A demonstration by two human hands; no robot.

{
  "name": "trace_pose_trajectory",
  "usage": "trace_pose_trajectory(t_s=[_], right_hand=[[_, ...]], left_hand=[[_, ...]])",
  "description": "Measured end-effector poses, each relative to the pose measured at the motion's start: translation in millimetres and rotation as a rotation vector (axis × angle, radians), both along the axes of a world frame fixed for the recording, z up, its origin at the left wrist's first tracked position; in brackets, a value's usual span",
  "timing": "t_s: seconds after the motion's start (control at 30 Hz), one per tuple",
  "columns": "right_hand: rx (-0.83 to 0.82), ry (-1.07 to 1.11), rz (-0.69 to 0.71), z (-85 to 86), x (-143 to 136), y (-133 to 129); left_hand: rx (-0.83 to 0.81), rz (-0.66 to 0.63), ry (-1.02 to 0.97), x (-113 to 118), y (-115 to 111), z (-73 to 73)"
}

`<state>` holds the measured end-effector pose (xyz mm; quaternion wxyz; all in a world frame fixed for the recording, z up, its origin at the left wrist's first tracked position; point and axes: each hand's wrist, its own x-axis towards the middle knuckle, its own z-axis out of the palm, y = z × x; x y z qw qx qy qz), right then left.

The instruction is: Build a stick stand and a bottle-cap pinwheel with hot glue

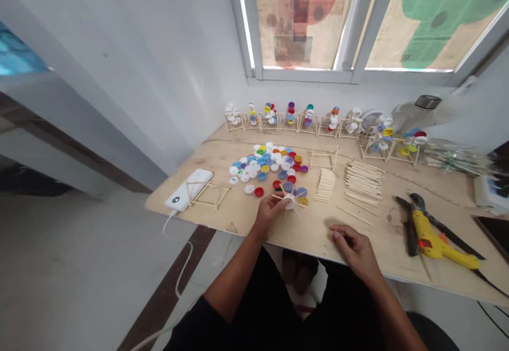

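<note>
My left hand (270, 213) pinches a small wheel (290, 201) with a white cap at its hub and thin wooden sticks radiating outward. Just beyond it lies a pile of colourful bottle caps (262, 165). My right hand (352, 242) rests at the table's front edge, its fingers curled, and whether anything is between them is too small to tell. Short sticks (325, 184) and longer sticks (362, 181) lie in stacks beyond my right hand. A yellow glue gun (433, 237) sits to the right, beside black-handled pliers (410, 229).
Stick frames with cap wheels (291, 120) line the table's back. Bare stick frames stand at left (209, 194) and centre back (324, 157), the left one over a white power bank (189, 189) with a cable. A small fan (370, 121) and bagged sticks (457, 157) are at back right.
</note>
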<state>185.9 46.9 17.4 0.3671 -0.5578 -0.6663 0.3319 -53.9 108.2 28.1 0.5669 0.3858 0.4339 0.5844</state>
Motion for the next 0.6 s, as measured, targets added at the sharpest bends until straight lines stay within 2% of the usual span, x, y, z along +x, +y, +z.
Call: trace_pose_trajectory(t_s=[0.13, 0.3, 0.53, 0.6], right_hand=[[-0.020, -0.017, 0.000, 2.5, -1, 0], [-0.055, -0.022, 0.026, 9.6, -3, 0], [-0.048, 0.023, 0.033, 9.0, -2, -2], [-0.043, 0.036, 0.019, 5.8, -2, -2]], left_hand=[[-0.009, -0.015, -0.004, -3, -14, -6.9], [-0.003, -0.024, 0.012, -2, -19, -5.7], [-0.026, -0.383, 0.107, 19, -18, 9.0], [-0.023, -0.437, 0.117, 28, -12, 12.2]])
